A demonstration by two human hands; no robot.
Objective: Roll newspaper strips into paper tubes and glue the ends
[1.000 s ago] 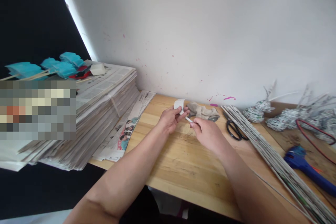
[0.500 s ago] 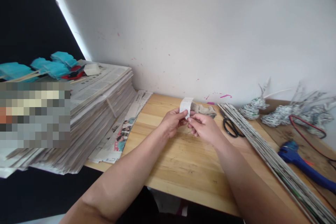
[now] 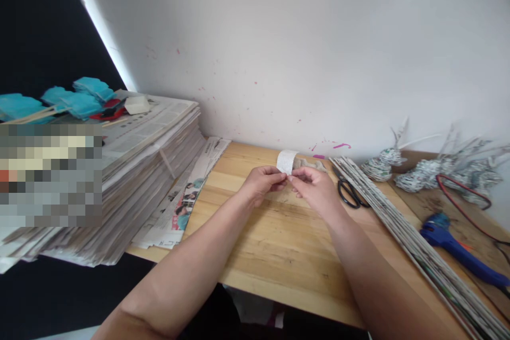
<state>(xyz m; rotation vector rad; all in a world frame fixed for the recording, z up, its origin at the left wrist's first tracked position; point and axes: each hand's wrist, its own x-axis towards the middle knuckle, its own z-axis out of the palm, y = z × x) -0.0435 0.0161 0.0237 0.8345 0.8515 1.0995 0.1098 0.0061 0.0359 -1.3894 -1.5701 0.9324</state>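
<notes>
A strip of printed newspaper [image 3: 287,161] curls up and away above my fingertips, over the middle of the wooden table [image 3: 271,244]. My left hand [image 3: 263,183] pinches its lower edge between thumb and fingers. My right hand [image 3: 311,184] pinches the same edge from the other side, the two sets of fingertips almost touching. Behind my right hand lies a crumpled grey-beige cloth [image 3: 319,166], partly hidden. Black-handled scissors [image 3: 349,195] rest to the right of that hand, their blades partly under a bundle of thin rolled-paper sticks [image 3: 394,223].
A tall newspaper stack [image 3: 167,143] on the left carries blue wrapped packs [image 3: 85,98], a red-and-black tool [image 3: 109,110] and a white block [image 3: 137,104]. At right are a blue glue gun [image 3: 462,252], woven paper pieces [image 3: 418,174] and a red-black cord [image 3: 462,191].
The newspaper strip has turned and shifted slightly right, and now curls over more broadly. My hands have drawn closer at its lower edge, the left fingers straighter.
</notes>
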